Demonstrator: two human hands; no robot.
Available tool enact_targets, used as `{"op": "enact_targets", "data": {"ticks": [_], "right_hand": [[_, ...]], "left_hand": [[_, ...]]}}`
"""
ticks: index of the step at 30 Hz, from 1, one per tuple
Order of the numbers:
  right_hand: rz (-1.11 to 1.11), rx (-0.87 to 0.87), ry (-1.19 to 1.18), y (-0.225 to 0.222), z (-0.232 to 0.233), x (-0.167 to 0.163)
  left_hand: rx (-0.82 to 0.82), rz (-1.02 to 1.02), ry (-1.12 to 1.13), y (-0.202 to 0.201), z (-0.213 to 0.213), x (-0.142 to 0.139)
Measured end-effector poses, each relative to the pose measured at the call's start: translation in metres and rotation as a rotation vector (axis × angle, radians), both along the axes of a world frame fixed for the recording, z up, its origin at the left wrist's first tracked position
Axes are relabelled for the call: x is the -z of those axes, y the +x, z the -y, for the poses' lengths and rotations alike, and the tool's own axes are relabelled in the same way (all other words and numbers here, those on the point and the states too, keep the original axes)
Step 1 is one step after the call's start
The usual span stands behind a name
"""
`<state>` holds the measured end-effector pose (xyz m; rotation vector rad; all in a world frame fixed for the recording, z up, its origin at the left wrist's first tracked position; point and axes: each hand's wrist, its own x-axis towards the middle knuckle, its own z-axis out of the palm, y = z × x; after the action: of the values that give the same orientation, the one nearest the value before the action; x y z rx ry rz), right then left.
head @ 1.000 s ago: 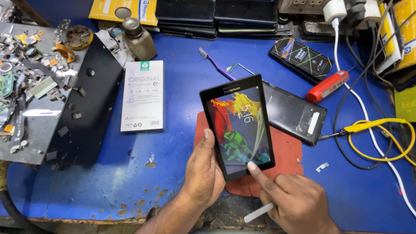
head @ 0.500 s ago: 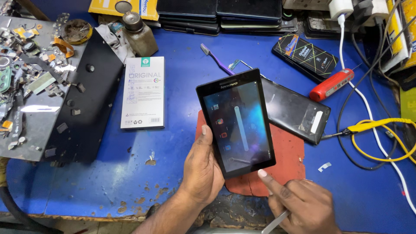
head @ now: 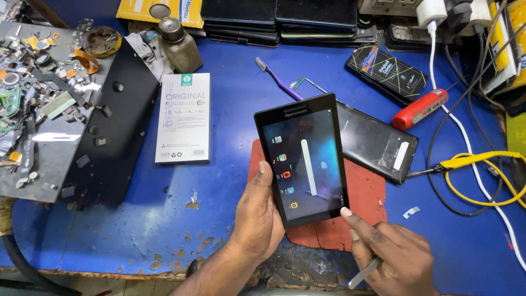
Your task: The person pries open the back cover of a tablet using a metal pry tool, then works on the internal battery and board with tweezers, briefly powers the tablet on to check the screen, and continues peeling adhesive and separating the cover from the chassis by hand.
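My left hand (head: 257,219) grips a small black tablet (head: 301,159) by its lower left edge, thumb on the bezel, holding it tilted above a worn red mat (head: 367,197). The screen is lit, dark blue, with a column of small icons and a pale vertical bar. My right hand (head: 389,255) is just below the tablet's lower right corner, index fingertip touching that corner. The other fingers are curled around a thin silver metal tool (head: 364,273) that sticks out beneath the hand.
A black back cover (head: 378,143) lies right of the tablet by a red-handled screwdriver (head: 421,108), a purple toothbrush (head: 276,79) and yellow and white cables (head: 476,164). A white box (head: 183,118), a black tray (head: 109,137) and scrap parts (head: 38,93) lie left.
The tablet's screen went from a colourful wallpaper to a dark screen with icons. My right index finger slid off the screen down to the lower right corner.
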<state>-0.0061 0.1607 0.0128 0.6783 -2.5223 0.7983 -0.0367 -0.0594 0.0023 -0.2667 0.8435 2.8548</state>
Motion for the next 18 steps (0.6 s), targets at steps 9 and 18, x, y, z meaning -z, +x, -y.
{"op": "enact_targets", "data": {"ticks": [9,18], "right_hand": [[0.559,0.157,-0.657,-0.011,-0.006,0.001],[0.889,0.108,-0.755,-0.017,-0.004,0.005]], "left_hand": [[0.008,-0.007,-0.019,0.005,-0.003,0.006],[0.076,-0.117,0.017,0.014,-0.017,0.014]]}}
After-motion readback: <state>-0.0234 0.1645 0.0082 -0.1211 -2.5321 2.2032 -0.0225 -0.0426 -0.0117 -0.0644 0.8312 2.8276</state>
